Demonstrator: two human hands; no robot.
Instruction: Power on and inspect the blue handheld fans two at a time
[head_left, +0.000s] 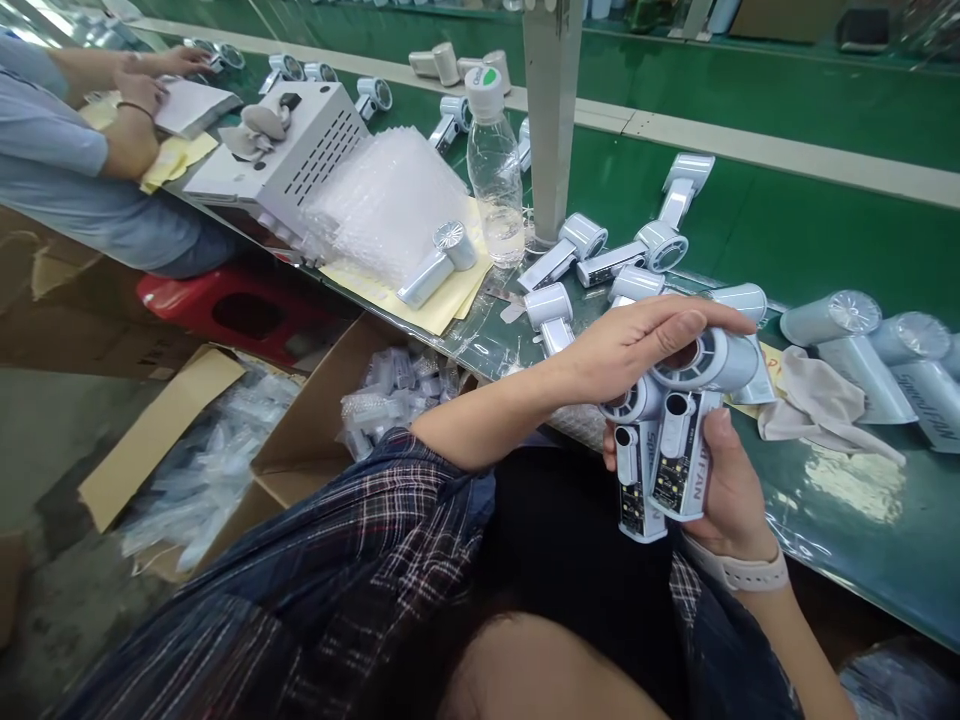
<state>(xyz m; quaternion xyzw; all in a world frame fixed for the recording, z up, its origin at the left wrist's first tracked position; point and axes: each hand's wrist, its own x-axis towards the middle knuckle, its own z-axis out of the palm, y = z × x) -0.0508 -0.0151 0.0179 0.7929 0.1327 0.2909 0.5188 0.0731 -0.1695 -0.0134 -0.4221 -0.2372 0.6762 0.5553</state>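
Observation:
My right hand (731, 485) is wrapped around two light-blue handheld fans, a nearer handheld fan (681, 455) and another handheld fan (636, 480) beside it. Both are upright, with dark circuit boards showing in their handles and round heads at the top. Over those heads lies my left hand (645, 340), its fingers stretched out flat and touching the nearer fan's head; some fingertips are hidden. Close behind my hands, more handheld fans (656, 245) lie on the green bench. A crumpled pale cloth (814, 400) is to the right of my hands.
Several fans (904, 380) lie at the right. A water bottle (495, 170) stands by a metal post (551, 120). Left of it are clear plastic bags (390, 195) and a white metal box (292, 150). Cardboard boxes (300, 440) stand below. A co-worker (82, 160) sits far left.

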